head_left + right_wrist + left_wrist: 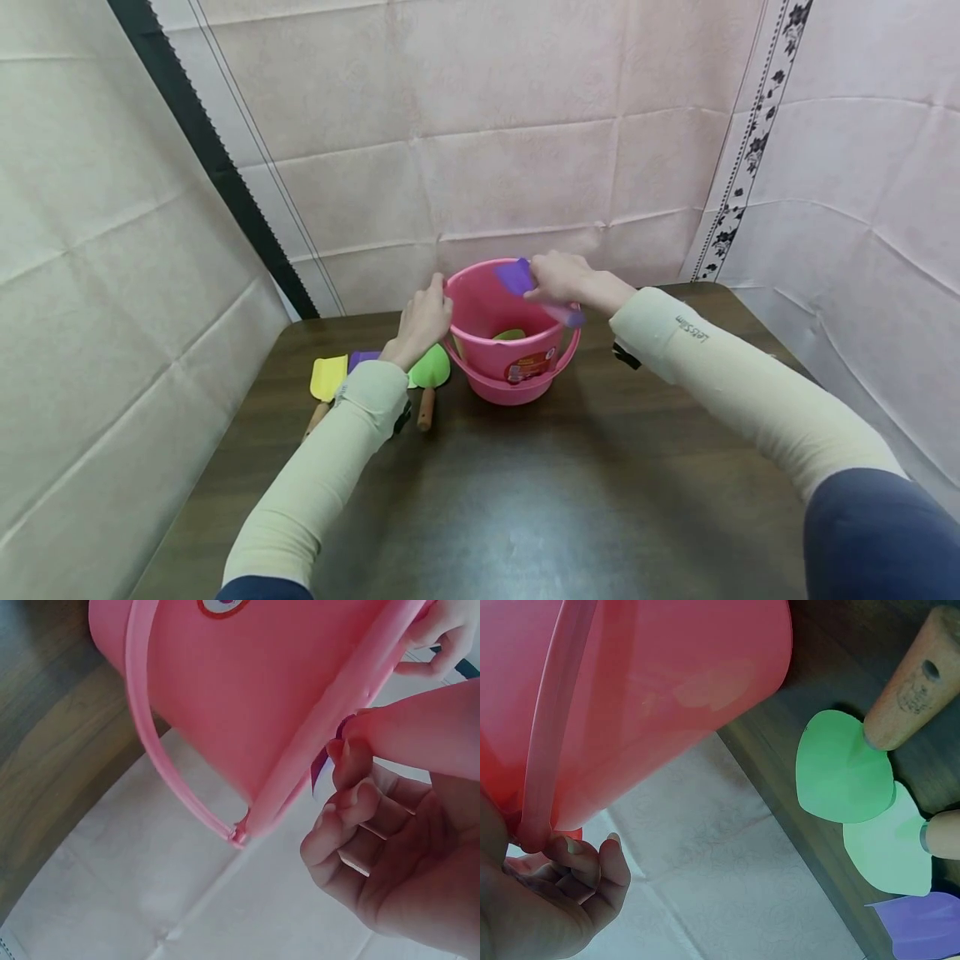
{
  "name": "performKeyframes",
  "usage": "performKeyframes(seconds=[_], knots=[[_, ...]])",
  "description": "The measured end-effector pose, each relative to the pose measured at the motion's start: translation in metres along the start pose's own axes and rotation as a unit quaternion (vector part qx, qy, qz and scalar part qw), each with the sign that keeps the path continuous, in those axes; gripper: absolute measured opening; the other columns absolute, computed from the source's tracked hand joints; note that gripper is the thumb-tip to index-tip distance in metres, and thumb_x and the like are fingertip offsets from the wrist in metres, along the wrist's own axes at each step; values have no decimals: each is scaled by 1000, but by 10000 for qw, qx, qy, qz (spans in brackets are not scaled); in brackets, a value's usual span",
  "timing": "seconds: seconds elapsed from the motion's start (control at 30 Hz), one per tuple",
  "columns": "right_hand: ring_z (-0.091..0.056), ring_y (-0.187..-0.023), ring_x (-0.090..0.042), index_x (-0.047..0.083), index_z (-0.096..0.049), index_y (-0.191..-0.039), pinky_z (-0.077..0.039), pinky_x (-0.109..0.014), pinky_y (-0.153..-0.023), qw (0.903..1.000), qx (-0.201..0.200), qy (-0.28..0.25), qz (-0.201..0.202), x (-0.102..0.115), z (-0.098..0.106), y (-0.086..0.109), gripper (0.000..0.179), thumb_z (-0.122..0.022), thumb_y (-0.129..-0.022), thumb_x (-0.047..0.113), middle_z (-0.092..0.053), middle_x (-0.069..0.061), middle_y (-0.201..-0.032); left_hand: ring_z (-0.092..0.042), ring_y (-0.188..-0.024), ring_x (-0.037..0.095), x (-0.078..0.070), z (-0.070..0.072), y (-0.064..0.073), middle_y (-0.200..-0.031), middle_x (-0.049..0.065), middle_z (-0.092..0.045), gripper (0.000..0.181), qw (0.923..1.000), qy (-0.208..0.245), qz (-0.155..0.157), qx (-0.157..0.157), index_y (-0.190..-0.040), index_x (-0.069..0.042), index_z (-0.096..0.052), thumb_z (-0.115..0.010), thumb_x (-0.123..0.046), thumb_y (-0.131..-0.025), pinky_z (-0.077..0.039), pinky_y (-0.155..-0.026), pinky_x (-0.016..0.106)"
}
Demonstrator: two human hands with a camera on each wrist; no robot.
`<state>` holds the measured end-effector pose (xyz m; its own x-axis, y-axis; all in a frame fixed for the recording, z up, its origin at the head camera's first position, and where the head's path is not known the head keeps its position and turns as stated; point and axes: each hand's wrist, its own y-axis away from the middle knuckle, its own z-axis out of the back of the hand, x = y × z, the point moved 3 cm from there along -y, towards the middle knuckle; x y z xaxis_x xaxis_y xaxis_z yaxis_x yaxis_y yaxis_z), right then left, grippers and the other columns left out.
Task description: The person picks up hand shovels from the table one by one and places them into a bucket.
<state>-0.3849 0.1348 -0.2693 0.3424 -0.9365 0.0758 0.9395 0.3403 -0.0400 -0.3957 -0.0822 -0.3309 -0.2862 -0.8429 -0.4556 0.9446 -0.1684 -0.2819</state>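
A pink bucket (498,354) stands upright at the far side of the table. My left hand (422,323) grips its rim on the left side, beside the handle joint; in the left wrist view the curled fingers (613,874) show there. Over the right part of the bucket's mouth, my right hand (561,277) holds a purple toy shovel (514,277). The shovel's lower end looks blurred. The right wrist view shows only a sliver of purple (321,761) at the fingertips. A yellow-green piece (510,335) lies inside the bucket, mostly hidden by its wall.
Left of the bucket lie a green spade (431,367) with a wooden handle, a pale green one (889,847) partly under it, a purple piece (362,358) and a yellow spade (327,377). The bucket's handle (572,354) hangs down. Cloth (517,183) hangs behind the brown table (510,508).
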Motion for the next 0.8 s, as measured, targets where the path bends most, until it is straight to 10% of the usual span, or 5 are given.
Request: performKeyframes(seconds=[0.8], knots=[[-56, -70, -16, 7, -56, -104, -43, -28, -60, 9966, 816, -65, 51, 30, -28, -23, 30, -63, -90, 32, -57, -6, -88, -62, -78, 28, 2, -3, -2, -89, 12, -63, 29, 10000, -1, 14, -32, -128, -10, -44, -42, -18, -100, -48, -67, 39]])
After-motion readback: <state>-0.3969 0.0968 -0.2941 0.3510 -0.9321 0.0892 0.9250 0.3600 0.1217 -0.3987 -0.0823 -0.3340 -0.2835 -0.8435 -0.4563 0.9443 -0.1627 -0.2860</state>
